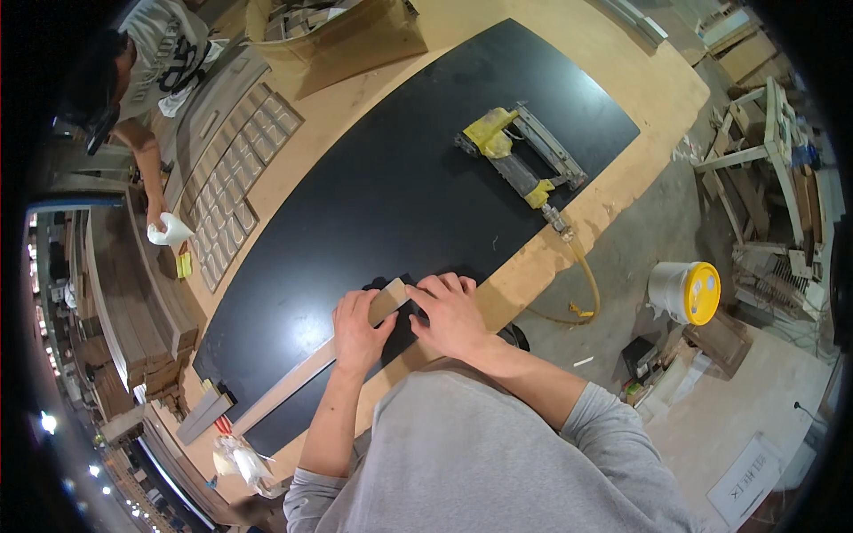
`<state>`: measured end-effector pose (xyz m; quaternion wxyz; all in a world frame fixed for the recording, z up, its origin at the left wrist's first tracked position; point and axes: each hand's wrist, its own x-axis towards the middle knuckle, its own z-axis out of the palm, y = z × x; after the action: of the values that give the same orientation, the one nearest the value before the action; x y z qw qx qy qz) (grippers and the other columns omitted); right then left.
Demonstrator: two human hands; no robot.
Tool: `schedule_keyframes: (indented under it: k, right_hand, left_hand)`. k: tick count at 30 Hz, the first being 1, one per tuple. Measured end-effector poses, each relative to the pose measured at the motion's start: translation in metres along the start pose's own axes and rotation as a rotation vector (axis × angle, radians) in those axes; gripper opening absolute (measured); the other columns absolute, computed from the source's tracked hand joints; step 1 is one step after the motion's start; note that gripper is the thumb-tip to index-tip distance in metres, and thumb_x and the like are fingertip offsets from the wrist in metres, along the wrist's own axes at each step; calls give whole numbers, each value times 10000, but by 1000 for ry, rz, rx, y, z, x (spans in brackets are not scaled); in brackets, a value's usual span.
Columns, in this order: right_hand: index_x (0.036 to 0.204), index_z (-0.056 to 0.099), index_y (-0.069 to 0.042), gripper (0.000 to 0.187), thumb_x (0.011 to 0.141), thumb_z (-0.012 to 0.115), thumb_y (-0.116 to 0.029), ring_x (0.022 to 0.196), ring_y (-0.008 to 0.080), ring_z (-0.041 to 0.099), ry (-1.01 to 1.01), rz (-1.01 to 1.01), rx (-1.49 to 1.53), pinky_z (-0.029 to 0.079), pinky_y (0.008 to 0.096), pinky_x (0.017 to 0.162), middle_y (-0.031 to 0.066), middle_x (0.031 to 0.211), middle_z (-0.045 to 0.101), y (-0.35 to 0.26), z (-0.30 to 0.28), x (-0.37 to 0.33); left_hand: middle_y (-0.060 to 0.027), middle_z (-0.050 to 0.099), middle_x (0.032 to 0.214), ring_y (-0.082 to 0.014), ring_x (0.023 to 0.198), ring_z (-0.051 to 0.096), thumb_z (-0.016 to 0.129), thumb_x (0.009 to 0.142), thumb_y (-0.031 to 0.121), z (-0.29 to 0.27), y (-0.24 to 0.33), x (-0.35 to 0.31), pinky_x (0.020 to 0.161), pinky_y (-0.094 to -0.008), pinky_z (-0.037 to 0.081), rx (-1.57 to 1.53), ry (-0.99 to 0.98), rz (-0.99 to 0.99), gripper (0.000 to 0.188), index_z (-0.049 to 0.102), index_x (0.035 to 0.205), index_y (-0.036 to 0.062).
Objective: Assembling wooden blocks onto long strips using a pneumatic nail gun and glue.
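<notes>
A long, light wooden strip (293, 384) lies slantwise over a black panel (355, 213) near its front edge. My left hand (358, 330) wraps round the strip close to its far right end, fingers over the top and thumb on the near side. At that end my right hand (449, 313) is curled, its fingertips and thumb pressed against the strip's tip. Something small and dark shows between the hands, too shadowed to name. Farther right on the panel rests a nail gun (515, 153) with yellow tape, joined to a hose (586, 266).
A cardboard box (355, 53) stands at the back of the wooden worktable (684, 98). Framed patterned pieces (240, 182) lie at the left, where a co-worker's hand (155, 213) holds a white bottle. A white bucket (671, 289) with yellow lid stands on the floor to the right.
</notes>
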<state>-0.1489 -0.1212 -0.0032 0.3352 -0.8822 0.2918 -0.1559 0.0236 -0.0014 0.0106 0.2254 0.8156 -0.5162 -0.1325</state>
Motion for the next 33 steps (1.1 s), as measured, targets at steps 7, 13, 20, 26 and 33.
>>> schedule_keyframes:
  k: [7,13,20,26,33]
  right_hand:
    - [1291,739,-97,507,807,837,-214,1194,269,556,-14,-15,-14,394,495,1007,40,1227,634,-2,-3,-2]
    - [1283,742,-103,515,783,818,-202,1205,268,556,-39,-39,-58,390,506,1015,41,1229,632,1,-4,0]
    - [1201,764,-100,362,844,795,-153,1148,350,662,217,106,193,511,458,1032,134,1192,729,39,-38,59]
    - [1461,623,-186,646,858,841,-262,1303,394,548,324,252,-388,457,588,1053,117,1412,575,111,-95,116]
    - [1618,435,-218,871,862,865,-172,1292,464,569,247,289,-312,487,516,1114,233,1446,497,130,-107,155]
  left_hand:
    - [-158,649,1122,-397,1082,614,906,753,131,0,0,1,946,-492,501,-17,20,-14,474,689,1164,41]
    - [-112,635,1168,-360,1147,597,898,777,170,-1,0,-2,998,-489,471,-7,-27,-61,490,699,1211,57]
    - [-108,626,1111,-351,1116,599,901,780,177,-3,4,-2,977,-478,492,-24,20,-68,462,703,1183,70]
    - [-71,618,1158,-303,1200,578,881,819,239,-4,1,-4,1088,-478,432,-32,-13,-114,461,708,1217,84]
    - [-69,613,1220,-276,1269,561,870,838,287,-5,-1,-11,1252,-543,298,18,-52,-107,477,696,1245,109]
